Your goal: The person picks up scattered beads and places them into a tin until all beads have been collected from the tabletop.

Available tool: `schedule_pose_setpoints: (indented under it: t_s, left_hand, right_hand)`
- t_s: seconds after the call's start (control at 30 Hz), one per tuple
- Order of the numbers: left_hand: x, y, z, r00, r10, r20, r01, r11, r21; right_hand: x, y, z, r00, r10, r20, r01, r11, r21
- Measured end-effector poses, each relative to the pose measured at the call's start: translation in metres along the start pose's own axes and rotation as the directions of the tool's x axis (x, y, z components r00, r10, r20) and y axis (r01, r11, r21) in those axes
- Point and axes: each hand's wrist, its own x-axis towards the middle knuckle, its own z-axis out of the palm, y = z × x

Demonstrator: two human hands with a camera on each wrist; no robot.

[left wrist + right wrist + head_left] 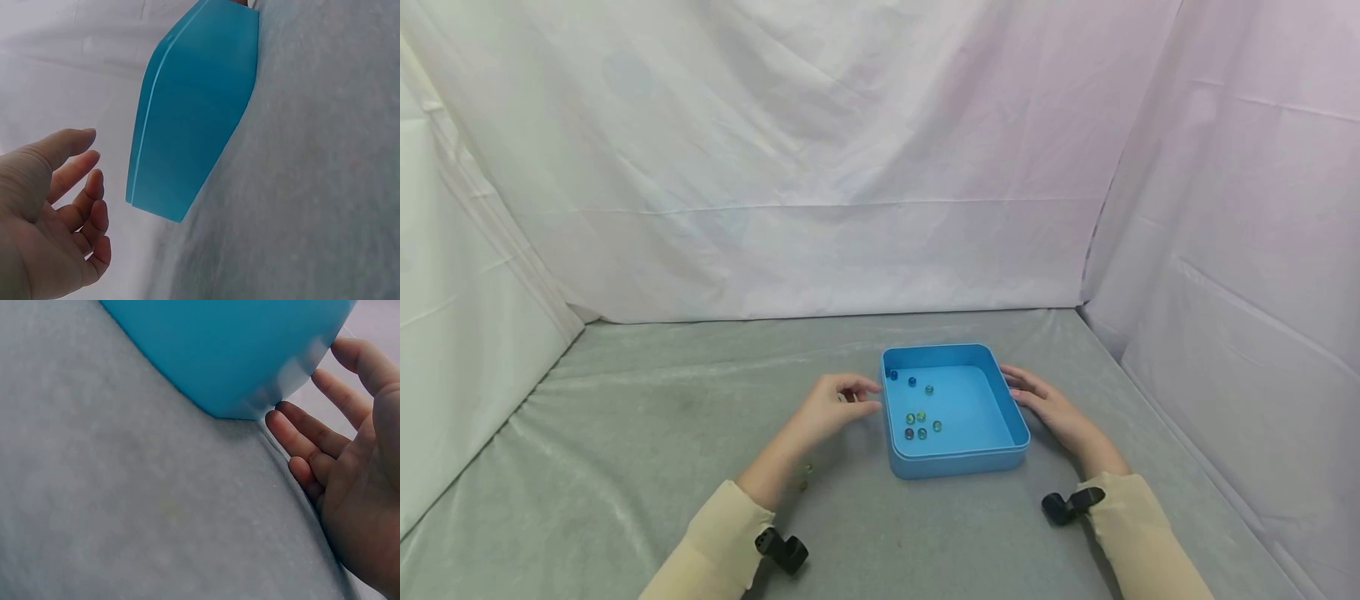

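A square blue box point(958, 465) with low walls stands on the grey cloth. Several small glass marbles point(921, 416), green and dark blue, lie on its floor, mostly toward the left. Just outside the left wall is my left hand point(835, 404), thumb and fingers apart and loosely bent; in the left wrist view the hand point(59, 212) shows nothing between them. At the right wall, my right hand point(1052, 412) rests its fingertips against the box; the right wrist view shows these fingers point(300, 434) mostly extended along the blue side point(237, 356).
A few loose marbles point(802, 486) lie on the grey cloth point(647, 433) beside my left forearm. White curtains point(820, 167) hang behind and on both sides. Black wrist cameras point(781, 550) are strapped over both sleeves.
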Motion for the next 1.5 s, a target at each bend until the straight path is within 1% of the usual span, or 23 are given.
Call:
schedule_pose_setpoints:
  t_s: [0.2,0.33,0.63,0.9,1.2,1.37,1.5]
  left_hand:
    - [-0.007,-0.004,-0.008,1.0,-0.012,0.019,0.012,1.0,0.011]
    - [-0.01,-0.01,-0.014,0.999,0.008,0.035,-0.008,1.0,0.006]
    - [-0.017,-0.018,-0.027,0.996,0.013,0.088,-0.015,0.999,0.03]
    - [-0.022,-0.028,-0.036,0.984,0.076,0.159,-0.085,0.995,0.047]
    - [-0.029,-0.038,-0.043,0.972,0.106,0.212,-0.119,0.992,0.052]
    - [-0.034,-0.043,-0.05,0.966,0.102,0.236,-0.117,0.992,0.052]
    - [-0.035,-0.049,-0.055,0.963,0.083,0.255,-0.095,0.995,0.037]
  right_hand:
    - [0.001,0.0,0.0,1.0,-0.003,0.009,0.003,1.0,-0.006]
    - [0.001,0.0,0.001,1.0,0.007,0.004,-0.007,1.0,-0.004]
    - [0.001,0.001,0.0,1.0,0.016,0.003,-0.016,1.0,0.011]
    - [0.002,0.002,0.0,1.0,0.018,0.005,-0.018,1.0,0.012]
    - [0.001,0.002,-0.001,1.0,0.004,0.007,-0.004,1.0,-0.004]
    - [0.0,0.001,-0.001,1.0,0.007,0.006,-0.007,1.0,-0.013]
    - [0.001,0.001,-0.001,1.0,0.01,0.004,-0.01,1.0,-0.02]
